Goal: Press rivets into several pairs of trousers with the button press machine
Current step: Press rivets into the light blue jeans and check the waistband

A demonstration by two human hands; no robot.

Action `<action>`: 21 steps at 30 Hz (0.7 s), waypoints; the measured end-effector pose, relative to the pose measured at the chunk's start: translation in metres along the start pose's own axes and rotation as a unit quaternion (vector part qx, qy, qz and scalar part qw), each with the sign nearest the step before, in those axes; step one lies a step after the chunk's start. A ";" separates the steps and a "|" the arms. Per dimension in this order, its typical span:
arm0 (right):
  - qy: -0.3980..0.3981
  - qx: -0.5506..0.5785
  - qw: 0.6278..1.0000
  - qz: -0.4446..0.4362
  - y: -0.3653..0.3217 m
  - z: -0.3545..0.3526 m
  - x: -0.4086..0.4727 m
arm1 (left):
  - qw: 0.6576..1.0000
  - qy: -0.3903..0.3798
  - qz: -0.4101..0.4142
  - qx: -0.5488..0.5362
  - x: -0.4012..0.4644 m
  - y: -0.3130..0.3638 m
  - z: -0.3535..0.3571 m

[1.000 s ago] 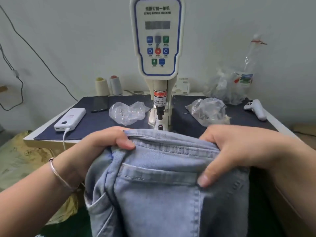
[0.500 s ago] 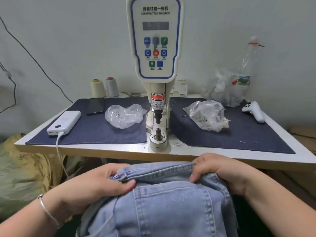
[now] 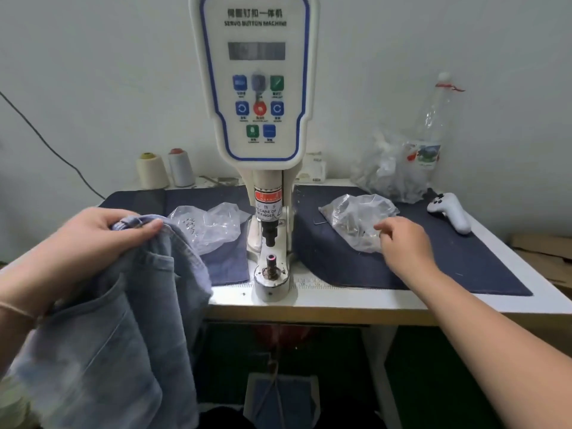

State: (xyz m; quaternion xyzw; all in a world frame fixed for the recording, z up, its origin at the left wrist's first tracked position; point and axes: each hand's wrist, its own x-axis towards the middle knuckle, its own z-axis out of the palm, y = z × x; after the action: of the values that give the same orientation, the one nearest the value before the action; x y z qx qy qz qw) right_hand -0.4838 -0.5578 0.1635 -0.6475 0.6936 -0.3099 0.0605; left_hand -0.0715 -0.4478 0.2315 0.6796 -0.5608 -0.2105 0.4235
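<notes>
A garment workshop: button press machine (image 3: 256,119), thread cones (image 3: 152,170) (2), denim-covered table (image 3: 464,261).

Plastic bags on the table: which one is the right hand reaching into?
The clear bag right of the press; the right hand touches its front edge. The bag left of the press lies untouched beside the jeans.

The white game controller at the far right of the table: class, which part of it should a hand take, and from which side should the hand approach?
Take the white game controller by its long handle, which points toward the table's near right edge. Come from above and from the near side: the handle lies flat on the dark cloth with space around it, whereas the button end faces the wall.
</notes>
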 end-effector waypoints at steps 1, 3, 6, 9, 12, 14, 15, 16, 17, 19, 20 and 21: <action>-0.015 -0.044 0.999 -0.012 -0.001 0.007 0.008 | 0.999 0.033 0.004 0.024 0.011 -0.004 0.006; -0.059 -0.113 0.992 -0.015 -0.009 0.021 0.022 | 0.995 0.077 0.010 0.055 0.031 -0.013 0.024; -0.108 -0.153 0.982 0.013 -0.018 0.032 0.037 | 0.991 0.074 0.019 0.114 0.047 -0.029 0.060; -0.111 -0.168 0.980 -0.007 -0.019 0.039 0.047 | 0.979 0.075 0.014 0.191 0.049 -0.054 0.094; -0.222 -0.154 0.955 0.121 -0.024 0.039 0.064 | 0.978 0.089 -0.008 0.188 0.048 -0.074 0.108; -0.263 -0.149 0.934 0.192 -0.027 0.039 0.073 | 0.979 0.099 -0.017 0.177 0.049 -0.078 0.108; -0.258 -0.155 0.933 0.196 -0.027 0.041 0.076 | 0.980 0.102 -0.019 0.169 0.049 -0.078 0.108; -0.241 -0.163 0.938 0.188 -0.026 0.045 0.077 | 0.981 0.105 -0.019 0.160 0.049 -0.078 0.107; -0.223 -0.175 0.943 0.173 -0.024 0.048 0.077 | 0.982 0.107 -0.020 0.153 0.049 -0.077 0.108; -0.191 -0.201 0.952 0.130 -0.019 0.051 0.074 | 0.983 0.108 -0.021 0.147 0.050 -0.078 0.108; -0.186 -0.202 0.954 0.121 -0.017 0.051 0.073 | 0.983 0.108 -0.021 0.145 0.050 -0.078 0.108; -0.188 -0.198 0.955 0.118 -0.016 0.049 0.073 | 0.984 0.108 -0.020 0.142 0.050 -0.079 0.108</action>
State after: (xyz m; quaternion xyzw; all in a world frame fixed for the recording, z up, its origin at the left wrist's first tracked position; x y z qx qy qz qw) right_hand -0.4571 -0.6433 0.1557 -0.6068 0.7884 -0.0302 0.0964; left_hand -0.0933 -0.5308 0.1172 0.7628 -0.5222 -0.0628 0.3761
